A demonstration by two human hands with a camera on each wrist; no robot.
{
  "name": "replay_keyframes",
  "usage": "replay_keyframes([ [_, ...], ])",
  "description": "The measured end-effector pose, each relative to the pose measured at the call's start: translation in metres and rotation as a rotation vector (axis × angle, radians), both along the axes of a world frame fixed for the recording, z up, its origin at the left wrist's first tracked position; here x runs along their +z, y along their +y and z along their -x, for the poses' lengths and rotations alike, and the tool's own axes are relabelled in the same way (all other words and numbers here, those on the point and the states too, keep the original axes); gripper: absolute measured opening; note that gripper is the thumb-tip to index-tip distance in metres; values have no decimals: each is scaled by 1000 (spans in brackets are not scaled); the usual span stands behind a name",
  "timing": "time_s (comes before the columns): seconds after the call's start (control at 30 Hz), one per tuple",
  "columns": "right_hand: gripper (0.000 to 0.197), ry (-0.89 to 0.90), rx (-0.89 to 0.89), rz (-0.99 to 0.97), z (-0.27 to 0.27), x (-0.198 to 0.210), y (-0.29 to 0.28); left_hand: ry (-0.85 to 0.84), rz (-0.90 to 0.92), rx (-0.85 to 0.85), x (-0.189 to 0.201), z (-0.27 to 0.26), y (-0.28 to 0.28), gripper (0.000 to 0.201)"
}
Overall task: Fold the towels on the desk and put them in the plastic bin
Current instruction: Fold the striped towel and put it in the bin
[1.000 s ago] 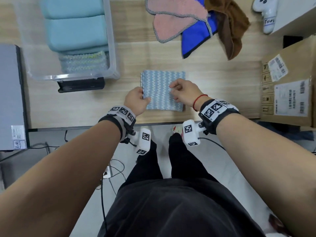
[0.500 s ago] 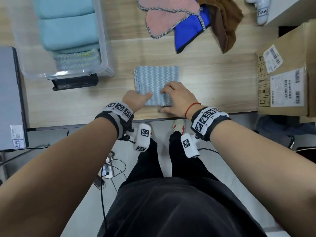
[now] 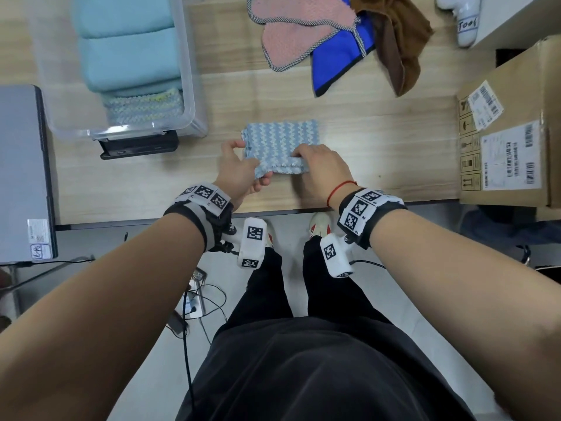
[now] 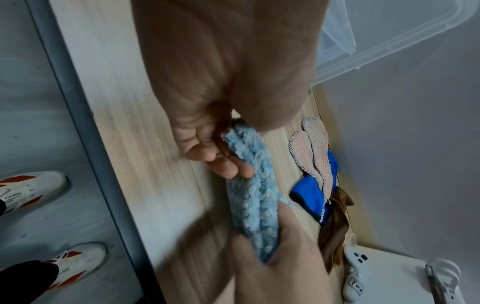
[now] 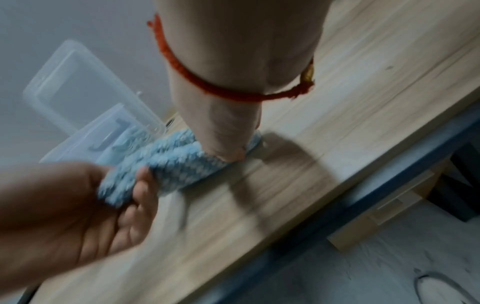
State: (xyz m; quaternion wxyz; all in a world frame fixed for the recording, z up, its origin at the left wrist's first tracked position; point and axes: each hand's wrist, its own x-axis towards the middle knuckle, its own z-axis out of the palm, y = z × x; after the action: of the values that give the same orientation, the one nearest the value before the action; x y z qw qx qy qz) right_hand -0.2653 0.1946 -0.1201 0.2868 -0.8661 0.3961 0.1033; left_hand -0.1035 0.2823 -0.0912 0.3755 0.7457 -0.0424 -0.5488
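Observation:
A folded blue-and-white zigzag towel (image 3: 280, 141) lies mid-desk. My left hand (image 3: 243, 165) grips its near left corner, fingers curled underneath. My right hand (image 3: 309, 161) grips the near right edge. The near edge is raised off the wood. In the left wrist view my left fingers (image 4: 223, 164) pinch the thick towel edge (image 4: 255, 197), and my right hand (image 4: 280, 259) holds the other end. The right wrist view shows the towel (image 5: 182, 164) between both hands. The clear plastic bin (image 3: 189, 86) stands at the back left and holds folded light-blue towels (image 3: 127, 56).
Unfolded pink (image 3: 291, 31), blue (image 3: 337, 62) and brown (image 3: 400, 41) towels lie at the back. A cardboard box (image 3: 510, 132) fills the right side, and a grey laptop (image 3: 21, 171) sits at the left. A black device (image 3: 139, 147) lies in front of the bin.
Both hands slid from the top of the towel toward its near edge, took hold of it and lifted that edge off the desk.

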Motion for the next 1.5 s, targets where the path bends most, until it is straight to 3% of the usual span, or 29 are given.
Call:
replay_keyframes([
  [0.07, 46, -13, -50, -74, 2, 2, -8, -132, 51, -150, 3, -1, 2, 38],
  [0.2, 43, 13, -40, -133, 2, 3, -22, -552, 105, -654, 6, -6, 3, 30],
  [0.23, 43, 24, -37, -137, 0, 4, -25, -665, 120, -743, 5, -9, 3, 36],
  [0.37, 45, 49, -46, -165, -5, 4, -31, -1097, 206, -1009, 1, -22, -4, 97],
  [0.43, 45, 58, -43, -173, -7, 4, -33, -1073, 190, -1195, 2, -25, -9, 98],
  [0.5, 43, 62, -47, -191, -8, 4, -37, -954, 130, -1302, -6, -26, -12, 81],
  [0.6, 44, 66, -76, -233, -9, 4, -42, -840, 25, -1217, -19, -29, -9, 53],
  [0.7, 43, 41, -139, -287, -10, 4, -47, -793, 37, -1061, -21, -33, -9, 24],
  [0.73, 42, 24, -175, -311, -10, 4, -49, -786, 35, -1038, -20, -33, -11, 26],
  [0.83, 44, -6, -242, -358, -9, 0, -55, -725, -15, -976, -21, -35, -16, 58],
  [0.93, 44, -10, -257, -352, -11, -4, -61, -647, -30, -819, -28, -41, -16, 68],
  [1.07, 34, 6, -352, -324, -16, -5, -68, -598, -87, -685, -26, -42, -24, 59],
  [1.27, 45, 63, -379, -282, -32, -8, -74, -523, -70, -535, -39, -48, -28, 58],
  [1.5, 44, 95, -500, -184, -41, -14, -70, -677, -129, -571, -37, -45, -37, 60],
])
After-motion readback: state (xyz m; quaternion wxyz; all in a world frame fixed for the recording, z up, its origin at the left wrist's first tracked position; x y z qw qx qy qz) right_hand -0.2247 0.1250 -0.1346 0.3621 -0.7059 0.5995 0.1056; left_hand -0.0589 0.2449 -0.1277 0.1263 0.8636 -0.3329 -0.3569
